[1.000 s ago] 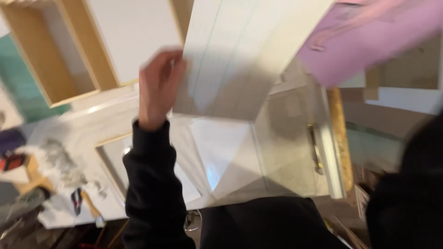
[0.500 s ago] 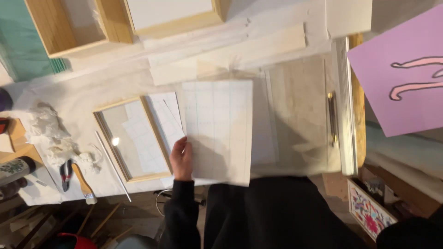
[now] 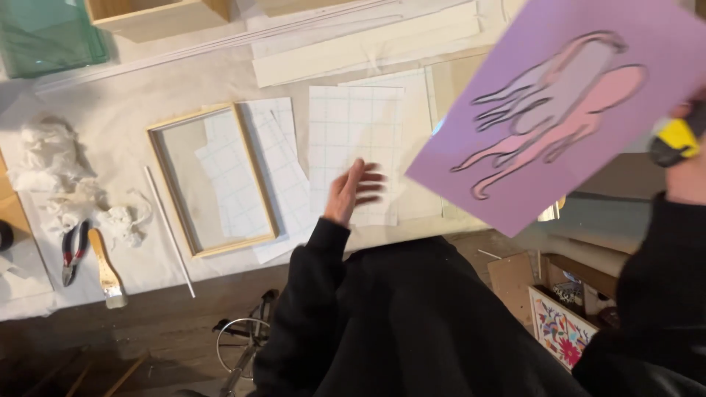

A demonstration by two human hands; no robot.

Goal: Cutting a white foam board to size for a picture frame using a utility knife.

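The open, empty left hand (image 3: 351, 192) hovered over the upright gridded sheet (image 3: 354, 140) near the tabletop's front edge; the right hand (image 3: 687, 173) gripped the purple card (image 3: 559, 110).

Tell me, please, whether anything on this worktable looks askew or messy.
The gridded sheets beside and under the wooden frame lie fanned at angles, and crumpled white tissue is heaped at the left by the pliers. Nothing looks damaged.

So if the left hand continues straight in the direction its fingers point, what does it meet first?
Probably the white gridded sheet on the table: the left hand is blurred above its lower part, fingers pointing up and right across it. Its height above the sheet is unclear.
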